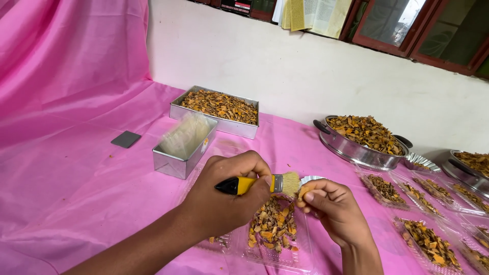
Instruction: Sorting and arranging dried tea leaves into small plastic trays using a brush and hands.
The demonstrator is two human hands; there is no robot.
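A: What sits farthest left?

B: A pink cloth [66,168] covers the table and hangs as a backdrop on the far left. A small flat grey square [126,139] lies on it, well apart from everything else.

A: And next to the right?

B: A narrow metal tin [179,162] holding a stack of clear bags, its top blurred. Just behind it, farther off, a wide rectangular metal tray [224,124] is heaped with dried orange-brown pieces.

A: Where are the hands?

B: Near the middle, close to the camera. The left hand [229,196] is curled round a paintbrush [265,184] with a yellow and black handle; fingers are pressed together on the handle, and the pale bristles point right.

A: What do the bristles meet?

B: A small orange piece [304,192], pinched between the thumb and fingertips of the right hand [331,206]. The bristles touch it, or are just beside it; I cannot tell which.

A: What is under the hands?

B: An open clear plastic container [285,257] with a loose pile of the same dried pieces, near the lower edge.

A: And to the right?

B: A round steel pan [356,150] with dark handles, far against the white wall [305,76], piled with dried pieces. Nearer, several clear plastic packs [402,203] hold small portions. A second steel pan [466,175] is cut off by the right edge.
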